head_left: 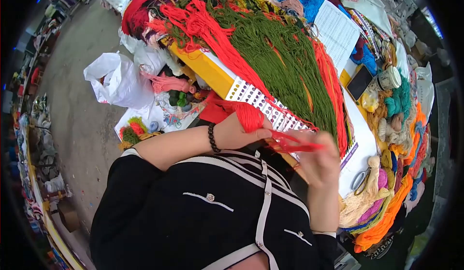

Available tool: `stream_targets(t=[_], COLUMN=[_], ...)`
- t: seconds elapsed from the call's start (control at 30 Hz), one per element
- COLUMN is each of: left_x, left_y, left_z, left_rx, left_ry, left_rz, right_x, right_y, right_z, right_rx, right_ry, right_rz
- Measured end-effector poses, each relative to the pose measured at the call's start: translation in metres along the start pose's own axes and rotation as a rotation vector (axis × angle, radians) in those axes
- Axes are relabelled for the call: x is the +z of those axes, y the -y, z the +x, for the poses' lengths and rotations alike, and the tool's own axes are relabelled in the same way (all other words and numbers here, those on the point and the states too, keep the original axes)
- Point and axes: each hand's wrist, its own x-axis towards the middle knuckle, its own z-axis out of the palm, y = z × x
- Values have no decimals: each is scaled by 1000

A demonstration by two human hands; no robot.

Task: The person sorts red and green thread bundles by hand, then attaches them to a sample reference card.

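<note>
I'm watching the left hand (239, 132): its fingers are curled round a hank of red yarn (250, 117), which loops over the hand just in front of the punched card (253, 97). The right hand (320, 163) pinches the loose red strands, drawn taut between the two hands. I judge the yarn light, soft and limp, quick to snag or tangle. It is best gripped across the whole bundle, not by single threads. Green yarn (275, 57) lies spread beyond the card, and scissors (358, 180) sit off to the right.
</note>
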Motion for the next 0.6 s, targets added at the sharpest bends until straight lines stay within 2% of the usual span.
stream_targets(t=[0.03,0.1,0.13,0.17,0.2,0.23,0.27,0.33,0.37,0.4,0.43,0.47,0.5,0.57,0.6], left_x=[-3,-14,-20,-34,-50,-55,-64,-67,-63,-56,-47,-38,-31,-19,-16], left_y=[3,0,4,3,4,-14,-16,-25,-28,-24,-18,-10,2,29,37], left_z=[0,3,2,2,-3,6,12,29,38,46,55,64,70,77,79], left_rx=[-69,-261,-392,-522,-548,-503,-468,-458,-469,-468,-565,-662,-663,-951,-956], left_ry=[7,61,-15,-65,-142,-274,-306,-225,-178,-159,-107,-60,-58,-27,-30], left_rz=[-10,-14,-34,-45,-249,-331,-382,-378,-333,-338,-345,-349,-347,-468,-464], right_x=[-16,-46,-62,-79,-108,-114,-141,-120,-114,-66,-71,-67,-73,-86,-90], right_y=[11,57,90,118,145,160,172,150,120,89,53,24,-4,-44,-51], right_z=[-7,-34,-50,-64,-79,-88,-96,-67,-39,-8,17,33,51,76,83], right_rx=[-135,-269,-292,-400,-493,-522,-712,-624,-472,-159,-42,-64,-4,-19,-18], right_ry=[138,61,-132,-375,-893,-1232,-1299,-1201,-1133,-940,-724,-511,-391,-362,-359], right_rz=[74,33,-52,-367,-682,-1156,-1553,-1655,-1540,-1418,-1566,-1412,-1383,-1449,-1443])
